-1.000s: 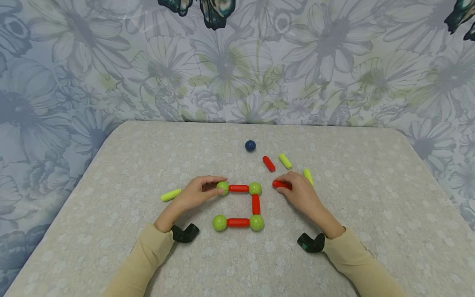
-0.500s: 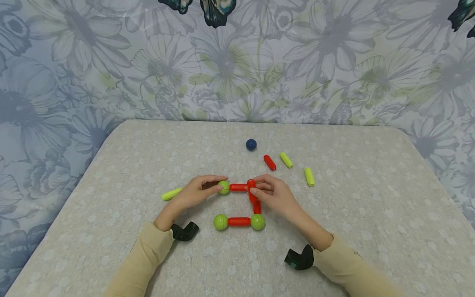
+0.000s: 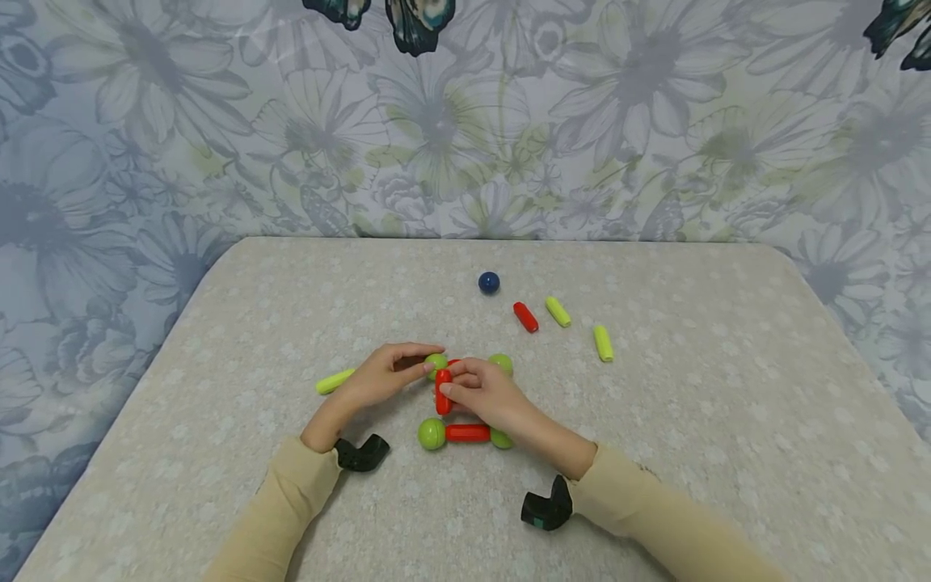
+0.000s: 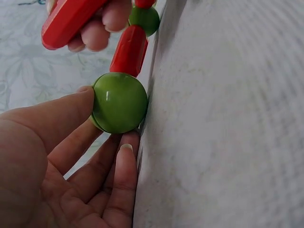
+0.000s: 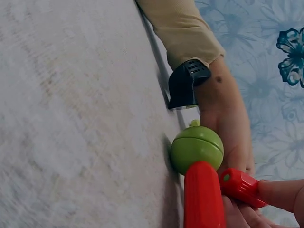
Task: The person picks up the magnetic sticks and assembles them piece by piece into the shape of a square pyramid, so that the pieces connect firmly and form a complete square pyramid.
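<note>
My left hand [image 3: 380, 380] pinches a green ball [image 4: 121, 104] at the far left corner of a ball-and-rod figure. Between thumb and fingers, my right hand [image 3: 498, 404] holds a loose red rod [image 3: 443, 393], one end right by that ball. The rod's end [image 5: 241, 187] shows beside the ball in the right wrist view. Nearer me lies the figure's front red rod [image 3: 468, 433], joining a green ball [image 3: 431, 434] on the left to a partly covered one [image 3: 501, 438] on the right. Another green ball [image 3: 501, 363] peeks out behind my right hand, which hides the figure's right-side rod.
Farther back on the table [image 3: 327, 291] lie a dark blue ball [image 3: 489, 282], a red rod [image 3: 526, 317] and two yellow-green rods, one closer [image 3: 603, 343] and one farther [image 3: 558, 311]. Another yellow-green rod [image 3: 334, 381] lies beside my left wrist.
My right hand has carried the red rod leftward across the figure, from its right side to the ball at my left hand, turning it lengthwise. The left hand has stayed in place.
</note>
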A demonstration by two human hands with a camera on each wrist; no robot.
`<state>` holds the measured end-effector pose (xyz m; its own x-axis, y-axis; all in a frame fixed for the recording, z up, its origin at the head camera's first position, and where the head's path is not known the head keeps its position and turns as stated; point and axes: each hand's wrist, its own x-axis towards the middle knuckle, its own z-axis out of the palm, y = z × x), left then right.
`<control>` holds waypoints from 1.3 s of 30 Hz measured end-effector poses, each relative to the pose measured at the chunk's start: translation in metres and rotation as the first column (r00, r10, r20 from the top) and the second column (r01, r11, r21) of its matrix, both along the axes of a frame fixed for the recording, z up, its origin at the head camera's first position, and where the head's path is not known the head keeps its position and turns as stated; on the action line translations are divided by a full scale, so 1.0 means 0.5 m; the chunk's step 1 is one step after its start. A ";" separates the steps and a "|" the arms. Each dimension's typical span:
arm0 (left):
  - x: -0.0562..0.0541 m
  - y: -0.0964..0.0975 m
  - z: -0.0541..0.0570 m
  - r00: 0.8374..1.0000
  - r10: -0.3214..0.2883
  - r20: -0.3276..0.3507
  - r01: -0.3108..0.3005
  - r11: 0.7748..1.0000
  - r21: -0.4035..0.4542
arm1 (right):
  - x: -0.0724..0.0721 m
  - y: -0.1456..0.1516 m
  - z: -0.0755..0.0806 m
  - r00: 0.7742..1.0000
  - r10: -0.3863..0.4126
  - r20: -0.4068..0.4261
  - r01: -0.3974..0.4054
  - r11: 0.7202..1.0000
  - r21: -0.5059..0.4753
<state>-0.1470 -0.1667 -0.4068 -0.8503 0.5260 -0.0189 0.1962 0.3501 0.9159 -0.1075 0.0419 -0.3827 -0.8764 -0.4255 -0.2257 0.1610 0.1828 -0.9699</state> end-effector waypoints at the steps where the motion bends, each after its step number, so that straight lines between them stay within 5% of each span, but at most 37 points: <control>1: 0.000 -0.001 -0.002 1.000 0.001 0.000 -0.001 1.000 0.000 | -0.001 -0.002 0.001 1.000 0.002 0.001 -0.002 1.000 0.020; 9: 0.000 -0.002 0.000 1.000 -0.001 -0.002 0.001 1.000 0.012 | -0.007 -0.012 0.003 0.999 0.049 0.007 -0.049 0.994 0.093; 24: -0.002 -0.002 -0.002 1.000 -0.001 0.003 0.001 1.000 0.018 | -0.019 -0.016 0.011 0.977 0.103 0.186 -0.125 0.986 0.110; 26: -0.002 -0.002 -0.003 1.000 0.001 -0.001 -0.001 1.000 0.018 | -0.020 -0.013 0.011 0.979 0.121 0.166 -0.142 0.982 0.122; 30: -0.001 -0.001 0.002 1.000 -0.007 -0.008 0.007 1.000 0.018 | -0.014 0.003 0.016 0.977 0.212 -0.003 -0.205 0.951 0.231; 34: 0.001 0.000 0.001 1.000 -0.006 -0.004 0.006 1.000 0.009 | 0.016 0.025 0.019 0.925 0.309 -0.221 -0.219 0.909 0.356; 39: -0.002 -0.002 -0.003 1.000 0.005 -0.003 -0.005 1.000 0.000 | 0.064 0.035 0.012 0.774 0.455 -0.440 -0.184 0.827 0.531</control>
